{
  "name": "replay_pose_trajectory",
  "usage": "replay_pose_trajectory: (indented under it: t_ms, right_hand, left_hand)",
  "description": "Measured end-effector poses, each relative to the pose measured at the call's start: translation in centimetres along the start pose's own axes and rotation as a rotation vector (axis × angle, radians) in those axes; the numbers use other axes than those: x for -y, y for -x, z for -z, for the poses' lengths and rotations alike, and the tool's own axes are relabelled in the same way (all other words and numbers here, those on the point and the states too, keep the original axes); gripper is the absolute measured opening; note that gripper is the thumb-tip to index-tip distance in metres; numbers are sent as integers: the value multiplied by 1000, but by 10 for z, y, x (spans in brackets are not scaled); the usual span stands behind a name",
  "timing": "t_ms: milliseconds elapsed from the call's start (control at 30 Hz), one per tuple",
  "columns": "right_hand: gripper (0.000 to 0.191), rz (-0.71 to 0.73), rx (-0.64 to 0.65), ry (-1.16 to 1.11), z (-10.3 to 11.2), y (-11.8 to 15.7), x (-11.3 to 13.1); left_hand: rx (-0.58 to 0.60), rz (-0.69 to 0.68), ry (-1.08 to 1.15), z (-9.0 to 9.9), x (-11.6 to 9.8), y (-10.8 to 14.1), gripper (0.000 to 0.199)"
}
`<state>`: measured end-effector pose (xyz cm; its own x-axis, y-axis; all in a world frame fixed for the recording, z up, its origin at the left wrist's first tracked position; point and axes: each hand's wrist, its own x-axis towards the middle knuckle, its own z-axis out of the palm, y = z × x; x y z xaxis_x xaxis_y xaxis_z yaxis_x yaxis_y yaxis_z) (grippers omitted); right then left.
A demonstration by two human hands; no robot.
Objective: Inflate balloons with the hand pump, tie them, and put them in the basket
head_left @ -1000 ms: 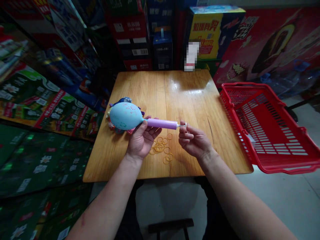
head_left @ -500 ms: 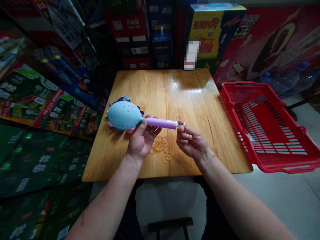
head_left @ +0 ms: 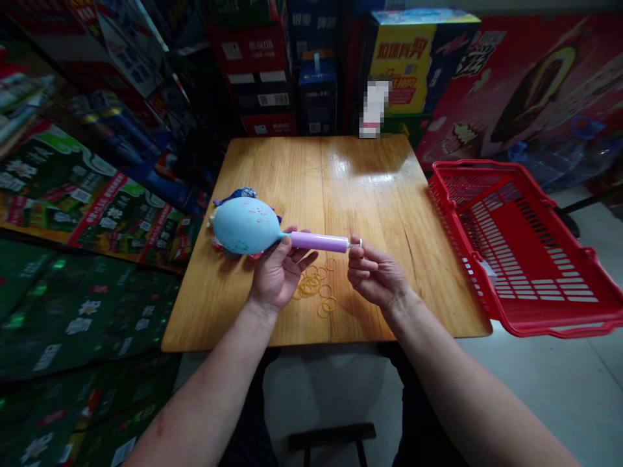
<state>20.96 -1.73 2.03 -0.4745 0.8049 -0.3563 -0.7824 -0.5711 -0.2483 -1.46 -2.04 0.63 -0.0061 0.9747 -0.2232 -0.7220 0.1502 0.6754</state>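
A light blue balloon [head_left: 247, 225] with red and green marks is swollen with air, its neck fitted over the tip of a purple hand pump [head_left: 319, 242]. My left hand [head_left: 278, 269] pinches the balloon's neck at the nozzle, its fingers under the pump barrel. At the other end, my right hand [head_left: 374, 269] grips the pump's white handle [head_left: 359, 243], which sits close to the barrel. Behind the balloon lies a heap of colourful bunched items [head_left: 243, 193], mostly hidden. Several yellow rubber bands [head_left: 309, 284] lie on the wooden table [head_left: 370, 201] below the pump.
A red plastic basket [head_left: 511, 227] stands right of the table. Stacked boxes [head_left: 263, 71] and a yellow-and-blue carton [head_left: 402, 58] line the back. Green cartons [head_left: 87, 305] fill the left side. A dark stool [head_left: 333, 433] is below the table's front edge.
Both hands, with the balloon and pump, have shifted slightly to the right. The grip of each hand is the same, and the pump handle stays close to the barrel.
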Motion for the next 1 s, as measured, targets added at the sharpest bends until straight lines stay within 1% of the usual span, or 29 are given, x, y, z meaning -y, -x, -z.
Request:
replay_pose_trajectory:
  t_ms: [100, 167, 267, 367, 433, 500, 633, 733, 800, 900, 1000]
  right_hand:
    - [7, -9, 4, -10, -1, -4, -9]
    - [10, -9, 7, -28, -2, -5, -8]
    - [13, -10, 17, 7, -4, -2, 4]
    - [15, 58, 36, 71, -4, 4, 19]
    - [16, 108, 42, 79, -5, 6, 23]
    - [14, 93, 39, 69, -5, 7, 18]
    - [6, -28, 33, 38, -7, 3, -4]
    - [7, -19, 23, 20, -9, 0, -11]
    - [7, -14, 13, 43, -11, 0, -9]
    - [9, -22, -4, 74, -11, 2, 3]
    - [17, 45, -20, 80, -9, 6, 16]
  left_hand:
    - [5, 17, 27, -3, 10, 1, 24]
    - [-11, 25, 39, -4, 11, -2, 23]
    - [-36, 29, 35, -4, 2, -7, 22]
    - [-58, -55, 36, -1, -12, -11, 23]
    - [-61, -112, 24, 2, -18, -11, 26]
    - [-40, -100, 0, 2, -18, -8, 28]
    - [6, 24, -8, -2, -4, 0, 27]
    - [3, 34, 19, -8, 4, 2, 24]
    - [-12, 24, 22, -9, 4, 1, 22]
    - [-30, 6, 10, -7, -6, -4, 21]
    - [-47, -73, 23, -1, -20, -9, 20]
